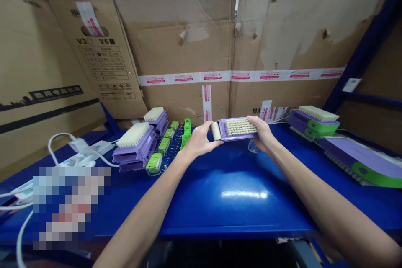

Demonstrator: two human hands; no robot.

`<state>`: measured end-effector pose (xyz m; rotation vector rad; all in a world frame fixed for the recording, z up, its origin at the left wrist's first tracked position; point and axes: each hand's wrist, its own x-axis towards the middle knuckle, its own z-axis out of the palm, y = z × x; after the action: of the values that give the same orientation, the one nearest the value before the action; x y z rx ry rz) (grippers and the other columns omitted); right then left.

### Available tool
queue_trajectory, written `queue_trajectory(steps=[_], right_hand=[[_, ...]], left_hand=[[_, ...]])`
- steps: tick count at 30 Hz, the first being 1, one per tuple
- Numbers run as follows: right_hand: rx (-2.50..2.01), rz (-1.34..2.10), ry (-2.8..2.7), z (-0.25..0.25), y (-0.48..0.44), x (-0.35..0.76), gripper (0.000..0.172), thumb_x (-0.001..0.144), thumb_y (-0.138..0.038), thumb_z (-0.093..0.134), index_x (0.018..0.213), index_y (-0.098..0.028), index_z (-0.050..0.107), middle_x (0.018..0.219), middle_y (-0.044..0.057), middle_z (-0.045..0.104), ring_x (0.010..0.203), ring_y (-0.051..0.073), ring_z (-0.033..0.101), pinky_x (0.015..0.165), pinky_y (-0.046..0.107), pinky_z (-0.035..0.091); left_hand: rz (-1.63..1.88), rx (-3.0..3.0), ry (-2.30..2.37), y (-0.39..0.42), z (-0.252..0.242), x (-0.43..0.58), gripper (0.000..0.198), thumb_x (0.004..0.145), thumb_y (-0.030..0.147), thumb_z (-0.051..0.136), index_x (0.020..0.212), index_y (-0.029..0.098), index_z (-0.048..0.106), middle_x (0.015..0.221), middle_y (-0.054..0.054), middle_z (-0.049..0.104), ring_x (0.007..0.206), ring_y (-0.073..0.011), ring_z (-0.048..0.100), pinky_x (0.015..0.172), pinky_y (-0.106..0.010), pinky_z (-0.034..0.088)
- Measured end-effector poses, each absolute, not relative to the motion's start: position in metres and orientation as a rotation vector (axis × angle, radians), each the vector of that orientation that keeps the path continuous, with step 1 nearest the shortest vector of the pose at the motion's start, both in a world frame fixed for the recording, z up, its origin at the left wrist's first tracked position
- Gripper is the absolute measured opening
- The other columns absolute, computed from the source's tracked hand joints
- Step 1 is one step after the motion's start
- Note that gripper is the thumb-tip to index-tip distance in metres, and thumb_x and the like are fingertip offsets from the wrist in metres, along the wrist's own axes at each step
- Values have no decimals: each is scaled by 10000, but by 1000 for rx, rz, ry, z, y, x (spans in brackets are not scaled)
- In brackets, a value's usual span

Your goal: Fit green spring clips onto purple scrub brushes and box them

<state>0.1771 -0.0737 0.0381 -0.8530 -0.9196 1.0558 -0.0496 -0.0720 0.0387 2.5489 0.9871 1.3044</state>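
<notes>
I see both hands out over the blue bench [220, 192], holding one purple tray [238, 128] between them, just above the bench near its back edge. My left hand [198, 140] is curled round the tray's left end, thumb on top, fingers underneath, right where a pale roller [216, 131] sticks out of that end. My right hand [263, 132] grips the right end the same way, fingers wrapped over the edge. The tray lies roughly level, its top filled with rows of small cream pegs facing up. Something small and clear [253, 146] sits just below the right hand; I cannot tell what it is.

To the left, two stacks of purple trays [138, 146] stand on the bench, each topped with a cream block. Just beside them runs a row of green parts [163, 146], reaching back towards the wall. Further left lie white cables [75, 153] and a blurred patch. To the right, another stack [314, 121] with a green piece rests near the back, and a long purple piece [361, 159] lies beside it. Cardboard boxes [188, 42] wall in the back of the bench.
</notes>
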Motion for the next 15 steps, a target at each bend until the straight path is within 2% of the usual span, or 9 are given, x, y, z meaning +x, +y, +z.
queue_trajectory(steps=[8, 15], right_hand=[[-815, 1046, -854, 41, -73, 181, 340, 533, -373, 822, 713, -184, 604, 689, -7, 633, 632, 130, 577, 530, 229, 473], [-803, 1011, -885, 37, -73, 178, 353, 535, -377, 817, 740, -192, 598, 708, -16, 625, 645, 131, 568, 558, 244, 459]], left_hand=[[1391, 2567, 1043, -72, 31, -40, 542, 657, 300, 770, 1106, 170, 496, 1084, -93, 632, 1001, -245, 622, 867, -373, 497], [1245, 2611, 1131, -74, 35, -44, 544, 692, 332, 744, 1132, 180, 463, 1065, -90, 635, 982, -266, 635, 815, -379, 512]])
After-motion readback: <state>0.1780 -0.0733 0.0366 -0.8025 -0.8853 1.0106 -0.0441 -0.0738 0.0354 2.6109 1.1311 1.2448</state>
